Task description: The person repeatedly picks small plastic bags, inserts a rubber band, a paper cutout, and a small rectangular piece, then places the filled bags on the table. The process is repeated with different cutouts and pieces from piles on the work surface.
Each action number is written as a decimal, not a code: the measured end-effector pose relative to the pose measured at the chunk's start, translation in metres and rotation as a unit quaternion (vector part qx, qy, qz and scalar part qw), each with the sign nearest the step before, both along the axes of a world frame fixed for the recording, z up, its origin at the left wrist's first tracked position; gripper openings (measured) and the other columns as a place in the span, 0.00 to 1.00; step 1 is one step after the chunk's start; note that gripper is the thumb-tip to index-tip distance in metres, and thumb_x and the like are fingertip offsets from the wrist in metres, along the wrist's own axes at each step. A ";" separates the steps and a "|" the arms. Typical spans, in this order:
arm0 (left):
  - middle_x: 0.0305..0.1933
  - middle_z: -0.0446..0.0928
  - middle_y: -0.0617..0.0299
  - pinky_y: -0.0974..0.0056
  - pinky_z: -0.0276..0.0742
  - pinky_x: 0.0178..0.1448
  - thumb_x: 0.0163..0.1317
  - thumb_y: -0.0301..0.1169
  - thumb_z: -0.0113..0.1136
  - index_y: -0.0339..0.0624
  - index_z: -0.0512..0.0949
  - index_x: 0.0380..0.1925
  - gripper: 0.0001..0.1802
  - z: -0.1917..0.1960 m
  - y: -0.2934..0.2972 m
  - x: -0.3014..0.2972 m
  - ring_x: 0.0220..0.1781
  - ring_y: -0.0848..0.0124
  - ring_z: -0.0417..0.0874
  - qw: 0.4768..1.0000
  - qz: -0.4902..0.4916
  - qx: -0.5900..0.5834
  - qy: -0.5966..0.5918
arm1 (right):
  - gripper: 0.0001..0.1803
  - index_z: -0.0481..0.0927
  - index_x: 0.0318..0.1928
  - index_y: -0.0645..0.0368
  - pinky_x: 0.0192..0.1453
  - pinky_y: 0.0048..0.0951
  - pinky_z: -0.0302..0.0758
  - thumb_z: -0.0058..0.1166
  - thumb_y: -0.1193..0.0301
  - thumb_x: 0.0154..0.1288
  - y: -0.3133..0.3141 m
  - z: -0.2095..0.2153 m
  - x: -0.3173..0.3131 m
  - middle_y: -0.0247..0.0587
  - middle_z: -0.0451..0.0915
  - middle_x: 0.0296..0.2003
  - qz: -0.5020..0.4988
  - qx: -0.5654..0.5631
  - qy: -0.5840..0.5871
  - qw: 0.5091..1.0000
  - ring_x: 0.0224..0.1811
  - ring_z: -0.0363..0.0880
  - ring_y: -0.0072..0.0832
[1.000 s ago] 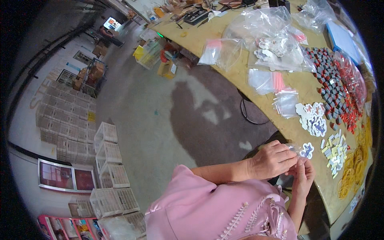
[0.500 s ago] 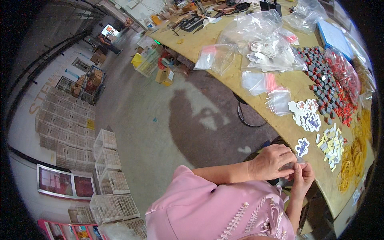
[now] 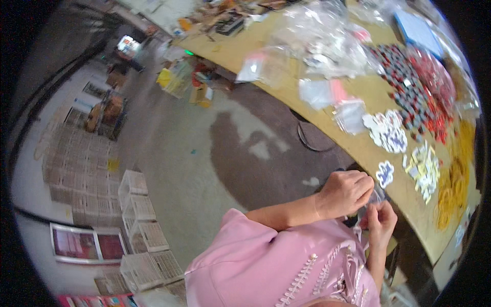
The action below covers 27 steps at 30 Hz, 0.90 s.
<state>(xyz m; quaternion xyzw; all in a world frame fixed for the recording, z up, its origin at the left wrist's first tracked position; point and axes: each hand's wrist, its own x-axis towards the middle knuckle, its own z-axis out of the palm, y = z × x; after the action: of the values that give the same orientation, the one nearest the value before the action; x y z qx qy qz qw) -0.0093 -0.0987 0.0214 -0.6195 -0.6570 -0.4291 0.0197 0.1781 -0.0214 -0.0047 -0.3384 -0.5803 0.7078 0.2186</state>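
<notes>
– Hands?
– Left hand (image 3: 345,192) curled, fingertips closed on clear bag (image 3: 376,198). Right hand (image 3: 381,221) pinching same bag from below.
– Place?
– Over table (image 3: 358,148) edge, just beside blue-white sticker (image 3: 384,174).
– Step?
– Probably opening the bag. Calls for steady pinch on both sides.

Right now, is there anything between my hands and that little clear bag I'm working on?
Nothing visible does. The left hand and the right hand both touch the small clear bag, pinched between them at the edge of the wooden table. The blue and white sticker lies apart, just beyond.
</notes>
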 end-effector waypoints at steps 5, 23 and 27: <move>0.27 0.72 0.65 0.57 0.80 0.33 0.60 0.33 0.69 0.49 0.80 0.31 0.06 0.013 -0.011 -0.001 0.33 0.65 0.83 0.986 -0.131 -0.060 0.084 | 0.13 0.79 0.35 0.66 0.27 0.23 0.78 0.53 0.72 0.81 -0.002 0.017 -0.003 0.34 0.82 0.25 -0.029 0.038 -0.066 0.997 0.24 0.79 0.18; 0.41 0.86 0.61 0.55 0.83 0.49 0.57 0.29 0.78 0.45 0.88 0.38 0.10 -0.010 0.049 -0.010 0.46 0.57 0.86 0.966 -0.252 -0.056 0.004 | 0.19 0.87 0.50 0.54 0.49 0.37 0.85 0.64 0.76 0.55 -0.001 0.027 0.057 0.37 0.83 0.42 0.124 0.494 -0.134 0.850 0.46 0.83 0.37; 0.47 0.87 0.60 0.54 0.83 0.52 0.57 0.30 0.78 0.45 0.89 0.44 0.14 -0.013 0.071 -0.015 0.50 0.57 0.86 0.981 -0.123 -0.065 0.139 | 0.23 0.88 0.53 0.56 0.51 0.39 0.84 0.66 0.79 0.53 -0.003 0.014 0.056 0.40 0.82 0.42 0.113 0.455 -0.135 0.873 0.47 0.83 0.41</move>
<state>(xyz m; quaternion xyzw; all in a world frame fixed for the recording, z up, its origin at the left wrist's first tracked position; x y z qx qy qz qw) -0.0242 -0.0281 0.0081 -0.7489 -0.5932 -0.2948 0.0177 0.2345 -0.0248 0.0094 -0.2258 -0.8964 0.3327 0.1864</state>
